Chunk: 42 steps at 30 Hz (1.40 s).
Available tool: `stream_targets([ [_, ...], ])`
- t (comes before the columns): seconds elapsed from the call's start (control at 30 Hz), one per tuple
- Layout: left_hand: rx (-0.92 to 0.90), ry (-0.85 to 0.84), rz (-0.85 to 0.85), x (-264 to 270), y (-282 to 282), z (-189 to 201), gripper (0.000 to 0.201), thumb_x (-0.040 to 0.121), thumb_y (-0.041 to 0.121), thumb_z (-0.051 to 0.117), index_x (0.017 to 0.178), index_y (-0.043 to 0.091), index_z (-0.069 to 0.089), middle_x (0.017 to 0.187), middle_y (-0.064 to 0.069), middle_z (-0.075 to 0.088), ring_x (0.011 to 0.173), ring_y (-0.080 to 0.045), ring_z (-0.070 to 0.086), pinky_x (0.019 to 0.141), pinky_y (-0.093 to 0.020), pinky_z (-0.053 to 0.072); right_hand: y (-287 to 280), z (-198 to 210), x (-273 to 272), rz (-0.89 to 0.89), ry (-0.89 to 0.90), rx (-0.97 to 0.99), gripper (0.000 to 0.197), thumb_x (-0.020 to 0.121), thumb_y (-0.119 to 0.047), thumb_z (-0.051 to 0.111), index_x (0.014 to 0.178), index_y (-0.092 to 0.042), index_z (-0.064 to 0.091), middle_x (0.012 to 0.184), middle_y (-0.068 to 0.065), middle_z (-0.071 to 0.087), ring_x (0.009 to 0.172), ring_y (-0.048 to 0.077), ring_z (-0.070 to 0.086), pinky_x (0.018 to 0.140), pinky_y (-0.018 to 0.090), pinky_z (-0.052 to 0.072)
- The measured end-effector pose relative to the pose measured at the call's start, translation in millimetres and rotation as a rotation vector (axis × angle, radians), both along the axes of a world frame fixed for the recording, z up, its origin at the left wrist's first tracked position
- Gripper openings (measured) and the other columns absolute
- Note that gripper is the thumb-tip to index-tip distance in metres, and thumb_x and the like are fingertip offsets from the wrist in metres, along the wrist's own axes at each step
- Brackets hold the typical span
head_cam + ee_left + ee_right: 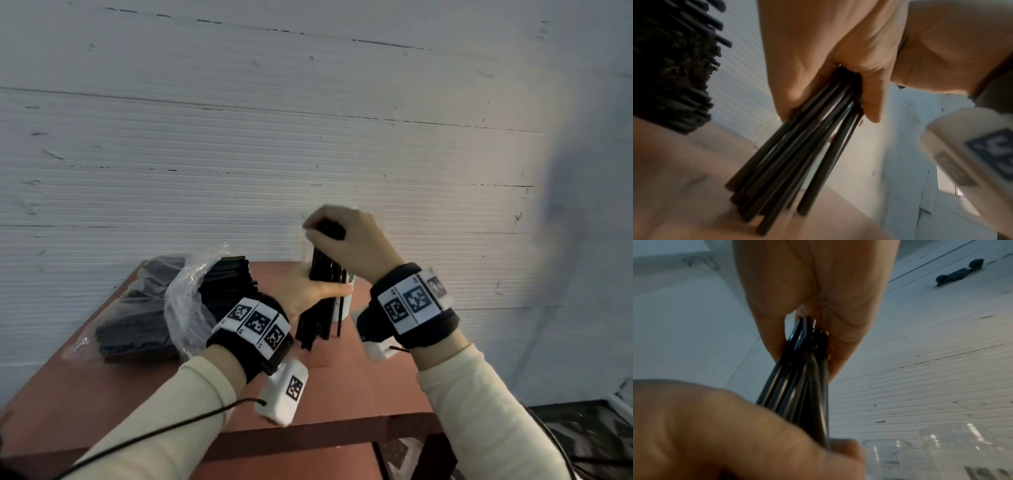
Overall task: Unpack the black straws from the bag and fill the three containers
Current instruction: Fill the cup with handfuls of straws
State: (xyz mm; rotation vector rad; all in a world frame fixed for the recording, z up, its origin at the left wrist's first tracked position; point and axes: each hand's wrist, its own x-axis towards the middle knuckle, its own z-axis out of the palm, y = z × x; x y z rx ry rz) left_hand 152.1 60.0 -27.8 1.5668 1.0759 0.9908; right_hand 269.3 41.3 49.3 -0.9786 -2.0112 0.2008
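Gripping the straws (322, 294) upright, the left hand (305, 291) closes around their middle and the right hand (346, 240) pinches the tops; they look light, slippery (easily fanning out), so hold mid-bundle.

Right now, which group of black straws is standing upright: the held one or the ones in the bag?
The held bundle: both hands keep it vertical, ends on the table. The bagged straws lie flat on their side.
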Motion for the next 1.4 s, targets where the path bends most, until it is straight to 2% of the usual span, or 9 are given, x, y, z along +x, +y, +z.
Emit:
stream_targets([
  [0.13, -0.086, -0.026, -0.015, 0, 1, -17, 0.028, 0.073, 0.025, 0.082, 0.098, 0.017, 0.072, 0.104, -0.002, 0.074, 0.097, -0.012, 0.068, 0.08, -0.019, 0.051, 5, -21, 3, -0.004, -0.03, -0.028, 0.013, 0.087, -0.017, 0.065, 0.099, -0.017, 0.068, 0.1, -0.004, 0.066, 0.094, 0.007, 0.059, 0.08, 0.011, 0.044],
  [0.27, -0.043, -0.018, 0.004, 4, 2, -14, 0.017, 0.076, 0.029, 0.075, 0.079, 0.012, 0.07, 0.088, -0.004, 0.073, 0.092, -0.02, 0.068, 0.093, -0.033, 0.05, 6, -23, 1, 0.041, 0.075, -0.014, 0.018, 0.086, -0.015, 0.067, 0.104, -0.018, 0.067, 0.107, -0.004, 0.063, 0.101, 0.004, 0.057, 0.087, 0.007, 0.042],
  [0.57, -0.097, 0.156, -0.195, 1, -3, -20, 0.029, 0.09, 0.034, 0.065, 0.072, 0.012, 0.063, 0.079, -0.001, 0.063, 0.084, -0.012, 0.06, 0.09, -0.026, 0.045, 4, -37, 3, 0.029, 0.191, -0.02, 0.022, 0.084, -0.01, 0.068, 0.105, -0.015, 0.064, 0.106, -0.005, 0.059, 0.099, 0.002, 0.054, 0.085, 0.008, 0.042],
  [0.8, 0.02, 0.233, -0.236, -9, -12, -3, 0.043, 0.079, 0.059, 0.064, 0.086, 0.016, 0.068, 0.08, -0.002, 0.067, 0.093, -0.022, 0.066, 0.101, -0.047, 0.047, -8, -33, 21, 0.078, 0.268, -0.207, 0.081, 0.067, -0.037, 0.085, 0.131, -0.036, 0.036, 0.13, -0.003, 0.04, 0.109, 0.011, 0.056, 0.087, 0.023, 0.053],
  [0.97, 0.079, 0.215, -0.385, -12, -21, 6, 0.045, 0.079, 0.038, 0.074, 0.102, 0.0, 0.066, 0.095, -0.017, 0.069, 0.094, -0.029, 0.067, 0.097, -0.049, 0.051, -9, -38, 25, 0.243, -0.009, -0.426, 0.033, 0.075, -0.029, 0.083, 0.103, -0.021, 0.067, 0.087, -0.001, 0.064, 0.084, 0.006, 0.063, 0.076, 0.019, 0.05],
  [1.07, 0.053, 0.102, -0.342, -3, -18, 4, 0.013, 0.078, 0.015, 0.078, 0.086, 0.011, 0.069, 0.079, -0.008, 0.064, 0.08, -0.021, 0.064, 0.086, -0.042, 0.053, -6, -37, 25, 0.191, 0.086, -0.328, 0.018, 0.08, -0.014, 0.076, 0.086, 0.0, 0.066, 0.084, 0.017, 0.068, 0.081, 0.025, 0.067, 0.077, 0.04, 0.056],
  [1.17, 0.118, 0.11, -0.164, 6, -8, 9, 0.035, 0.07, 0.029, 0.084, 0.097, 0.017, 0.066, 0.081, 0.0, 0.069, 0.081, -0.016, 0.068, 0.079, -0.032, 0.055, 4, -25, 31, 0.145, 0.231, -0.271, 0.02, 0.082, -0.008, 0.071, 0.085, 0.008, 0.061, 0.081, 0.023, 0.064, 0.076, 0.025, 0.066, 0.072, 0.04, 0.056],
  [1.3, 0.185, 0.067, 0.112, 18, 9, 17, 0.067, 0.07, 0.03, 0.085, 0.124, 0.025, 0.046, 0.106, 0.008, 0.06, 0.096, -0.005, 0.06, 0.08, -0.023, 0.05, 17, -2, 43, 0.057, 0.438, -0.148, 0.011, 0.084, 0.0, 0.067, 0.076, -0.003, 0.061, 0.071, 0.005, 0.061, 0.066, 0.008, 0.061, 0.06, 0.021, 0.05],
  [1.4, 0.211, 0.148, 0.206, 25, 33, 10, 0.106, 0.06, 0.038, 0.089, 0.143, 0.03, 0.024, 0.136, 0.004, 0.04, 0.12, -0.01, 0.044, 0.103, -0.034, 0.041, 34, 8, 51, -0.051, 0.589, -0.095, 0.01, 0.083, -0.004, 0.067, 0.079, 0.003, 0.061, 0.072, 0.007, 0.058, 0.065, 0.011, 0.058, 0.062, 0.026, 0.05],
])
